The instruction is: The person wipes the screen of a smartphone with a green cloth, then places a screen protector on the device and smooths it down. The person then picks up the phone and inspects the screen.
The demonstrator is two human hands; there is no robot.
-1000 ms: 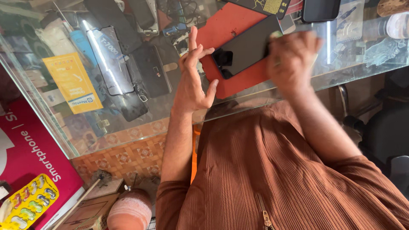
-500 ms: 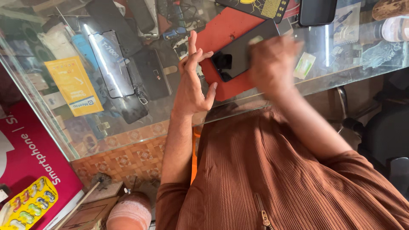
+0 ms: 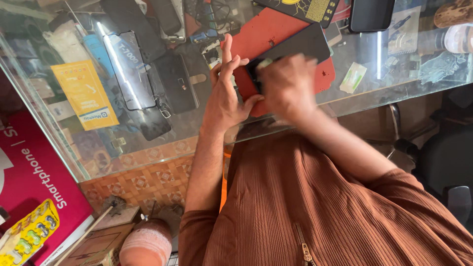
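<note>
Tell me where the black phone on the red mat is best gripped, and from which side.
Probably by the long edges of the black phone, from its free far end: it lies flat on the red mat, with the left hand and blurred right hand crowding its near end.

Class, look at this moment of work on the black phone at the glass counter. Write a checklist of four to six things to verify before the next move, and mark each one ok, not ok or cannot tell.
1. Black phone lies on the red mat, not bare glass: ok.
2. Left hand steadies the phone's near end, fingers spread upright: ok.
3. Right hand is on the phone's near end: ok, though blurred by motion.
4. What the right hand holds, something pale at its fingertips: cannot tell.
5. Phone lies wholly on the mat: cannot tell, hands cover its near end.
6. Small white-green packet lies apart from the phone: ok.
</note>
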